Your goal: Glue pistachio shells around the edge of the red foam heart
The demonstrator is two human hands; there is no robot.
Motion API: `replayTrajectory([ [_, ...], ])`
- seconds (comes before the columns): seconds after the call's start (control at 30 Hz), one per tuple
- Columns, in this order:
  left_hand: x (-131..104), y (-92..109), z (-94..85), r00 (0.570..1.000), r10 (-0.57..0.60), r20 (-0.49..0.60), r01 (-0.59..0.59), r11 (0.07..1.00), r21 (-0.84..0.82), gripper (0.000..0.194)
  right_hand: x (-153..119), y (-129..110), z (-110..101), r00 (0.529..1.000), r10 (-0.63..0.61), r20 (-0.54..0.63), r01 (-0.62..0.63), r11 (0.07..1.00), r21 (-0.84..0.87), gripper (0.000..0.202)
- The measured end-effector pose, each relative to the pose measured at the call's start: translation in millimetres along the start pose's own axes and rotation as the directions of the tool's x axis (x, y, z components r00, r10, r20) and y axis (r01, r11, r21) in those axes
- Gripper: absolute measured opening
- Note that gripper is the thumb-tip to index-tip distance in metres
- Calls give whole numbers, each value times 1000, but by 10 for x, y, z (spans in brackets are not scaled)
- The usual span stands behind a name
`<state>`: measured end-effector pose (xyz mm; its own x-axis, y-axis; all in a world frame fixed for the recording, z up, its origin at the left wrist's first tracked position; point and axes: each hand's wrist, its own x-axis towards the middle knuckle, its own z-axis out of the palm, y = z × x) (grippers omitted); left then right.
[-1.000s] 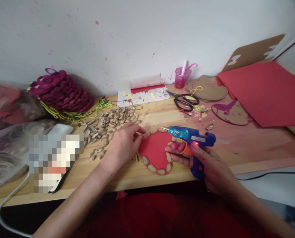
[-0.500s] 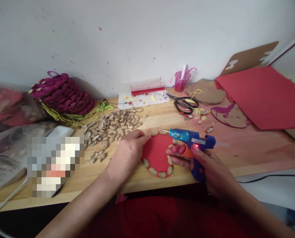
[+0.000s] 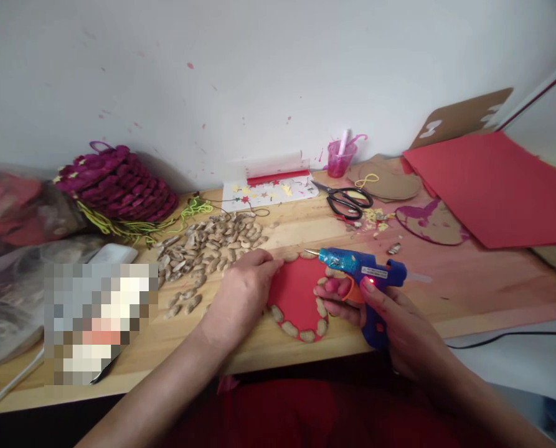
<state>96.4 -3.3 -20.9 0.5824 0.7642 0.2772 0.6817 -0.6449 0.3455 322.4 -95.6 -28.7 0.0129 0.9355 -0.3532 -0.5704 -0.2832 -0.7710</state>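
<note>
A red card [image 3: 295, 292] with peanut shells stuck along its rim lies near the table's front edge. At the card's left edge is my left hand [image 3: 243, 292], fingers bent and pressed together; whatever sits under the fingertips is hidden. My right hand [image 3: 390, 305] grips a blue hot glue gun [image 3: 352, 264] with an orange trigger and a lit red light. Its metal nozzle points left, over the card's top edge beside a peanut shell there. A glue stick [image 3: 418, 277] pokes out of the gun's back. Loose peanut shells [image 3: 212, 242] are heaped beyond my left hand.
Black-handled scissors [image 3: 350, 202], a pink cup [image 3: 340, 160] and red sheets [image 3: 497, 193] lie at the back right. At left are a purple woven-looking craft piece [image 3: 119, 183], plastic bags [image 3: 16, 274] and a blurred-out device [image 3: 103, 330] with a white cable [image 3: 14, 376]. A wall closes off the back.
The view has tilted slightly, so everything sits a little lower. Both hands, the glue gun and the card keep nearly the same places relative to each other.
</note>
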Motion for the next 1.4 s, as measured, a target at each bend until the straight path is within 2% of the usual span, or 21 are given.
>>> replayTrajectory([
  [0.2,-20,5,-14,1000,3,2,-3,1000,2,27,5,-5,-5,1000,-5,9,5,1000,-15,23],
  [0.43,-7,59,-71,995,2,95,-8,998,63,25,-3,1,-4,1000,-23,8,23,999,-28,23],
  [0.67,-12,80,-56,996,65,67,-75,985,155,23,-8,-13,16,1000,-17,-5,17,999,-28,22],
  [1.0,6,138,-76,990,95,102,-117,966,233,16,3,-14,25,999,-12,-32,11,999,-42,23],
  [1.2,-3,172,-71,989,88,115,-117,954,276,15,7,-11,46,993,6,-115,-12,999,-49,26],
  [1.3,-21,142,-57,993,54,105,-78,969,234,18,9,-4,34,994,6,-113,-11,999,-49,26],
  [1.4,-37,66,-42,999,-32,6,32,999,39,23,4,-3,17,999,-4,-52,2,999,-39,22],
])
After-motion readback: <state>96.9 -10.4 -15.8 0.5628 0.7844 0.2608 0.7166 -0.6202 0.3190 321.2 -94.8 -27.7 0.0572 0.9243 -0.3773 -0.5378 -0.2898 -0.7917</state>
